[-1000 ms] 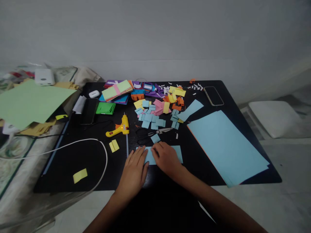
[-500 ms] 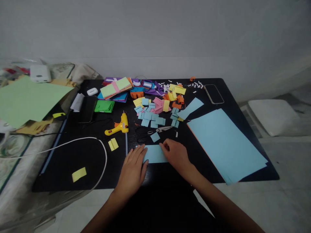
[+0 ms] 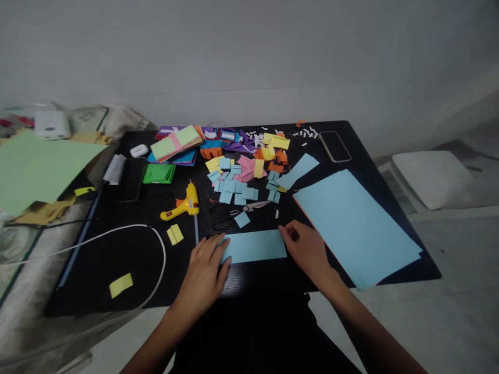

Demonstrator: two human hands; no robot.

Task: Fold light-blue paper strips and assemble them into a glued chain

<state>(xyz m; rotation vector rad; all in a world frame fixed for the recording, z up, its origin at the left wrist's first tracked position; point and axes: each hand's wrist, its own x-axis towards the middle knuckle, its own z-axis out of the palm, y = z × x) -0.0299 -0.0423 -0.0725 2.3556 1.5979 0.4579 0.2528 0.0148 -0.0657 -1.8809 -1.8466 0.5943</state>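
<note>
A light blue paper strip lies flat on the black table near its front edge. My left hand rests on the strip's left end with fingers stretched out flat, covering that end. At the strip's upper right corner, my right hand is closed, thumb and forefinger pinched at the paper's edge. Just beyond the strip are a small blue paper square and scissors with dark handles. Several folded blue paper pieces are heaped farther back.
A yellow glue gun lies left, near a looped white cable. Large blue sheets cover the table's right side. A phone lies at the back right. Bundled coloured paper strips sit at the back left.
My right hand has moved right to the strip's far corner, and more of the strip shows between my hands. My left hand stays on the left end. The view has shifted slightly.
</note>
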